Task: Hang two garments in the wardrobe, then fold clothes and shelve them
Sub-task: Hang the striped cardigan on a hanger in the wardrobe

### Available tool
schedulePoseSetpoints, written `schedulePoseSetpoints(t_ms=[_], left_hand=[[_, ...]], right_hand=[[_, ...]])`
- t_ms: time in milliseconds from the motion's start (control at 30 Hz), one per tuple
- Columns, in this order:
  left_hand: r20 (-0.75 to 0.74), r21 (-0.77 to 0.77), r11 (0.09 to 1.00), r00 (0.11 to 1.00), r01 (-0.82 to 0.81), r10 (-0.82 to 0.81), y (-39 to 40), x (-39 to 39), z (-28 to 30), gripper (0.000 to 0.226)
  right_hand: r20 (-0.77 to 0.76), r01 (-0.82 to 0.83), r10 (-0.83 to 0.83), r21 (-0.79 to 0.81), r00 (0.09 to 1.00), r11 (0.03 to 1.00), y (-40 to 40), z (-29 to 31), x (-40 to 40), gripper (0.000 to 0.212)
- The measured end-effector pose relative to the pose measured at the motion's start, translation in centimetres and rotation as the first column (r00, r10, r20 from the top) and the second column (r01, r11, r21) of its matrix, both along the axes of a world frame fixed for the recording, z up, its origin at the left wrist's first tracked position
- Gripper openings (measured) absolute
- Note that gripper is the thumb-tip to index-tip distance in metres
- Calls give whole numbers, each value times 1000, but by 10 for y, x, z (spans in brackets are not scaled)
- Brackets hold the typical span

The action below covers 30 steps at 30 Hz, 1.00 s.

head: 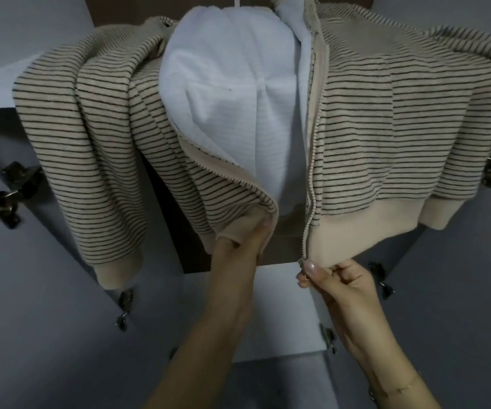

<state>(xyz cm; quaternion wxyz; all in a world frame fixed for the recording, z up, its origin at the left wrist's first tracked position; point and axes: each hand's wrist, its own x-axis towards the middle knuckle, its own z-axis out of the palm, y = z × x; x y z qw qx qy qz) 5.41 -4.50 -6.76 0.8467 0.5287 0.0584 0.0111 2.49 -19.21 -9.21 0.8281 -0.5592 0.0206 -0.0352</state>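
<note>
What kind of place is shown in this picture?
Probably the inside of a wardrobe in a home: a striped zip jacket hangs in the opening, metal door hinges sit on the open grey doors, and a shelf lies below.

Bare forearms, no sleeves, thin bracelet on right wrist

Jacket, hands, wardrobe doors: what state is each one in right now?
Jacket: hanging, unzipped, white lining showing.
Zipper: open, its two halves apart.
Left hand: grips the left hem.
Right hand: pinches the right hem by the zipper's end.
Doors: open.
</note>
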Motion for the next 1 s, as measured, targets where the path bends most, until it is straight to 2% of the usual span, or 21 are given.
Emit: schedulePoseSetpoints(t_ms=[100,267,400,500,567,700,833,1000], left_hand=[[-11,10,998,998,56,-56,-15,9,6,33],[-22,-63,980,981,191,-192,-21,6,-4,34],[-140,-63,986,977,152,-160,-27,3,-4,13],[-245,-184,971,950,152,-195,-36,1,0,5],[-279,-227,967,944,113,-175,-40,0,1,5],[-212,-309,950,970,48,-118,-38,-7,-7,41],[-155,-350,932,976,89,-151,-34,-9,-11,43],[-165,-323,942,975,90,-149,-34,-11,-13,46]], right_hand=[[-11,61,-60,18,998,998,-1,3,-5,22],[-54,127,-124,76,991,989,-9,7,-10,11],[-44,138,-134,109,990,984,-9,10,-16,10],[-35,164,-161,107,986,981,-2,10,-19,14],[-30,179,-177,132,984,975,2,9,-20,13],[-16,205,-205,165,979,965,3,10,-19,11],[-11,225,-227,178,974,958,1,10,-17,12],[3,211,-215,173,977,962,2,9,-17,9]])
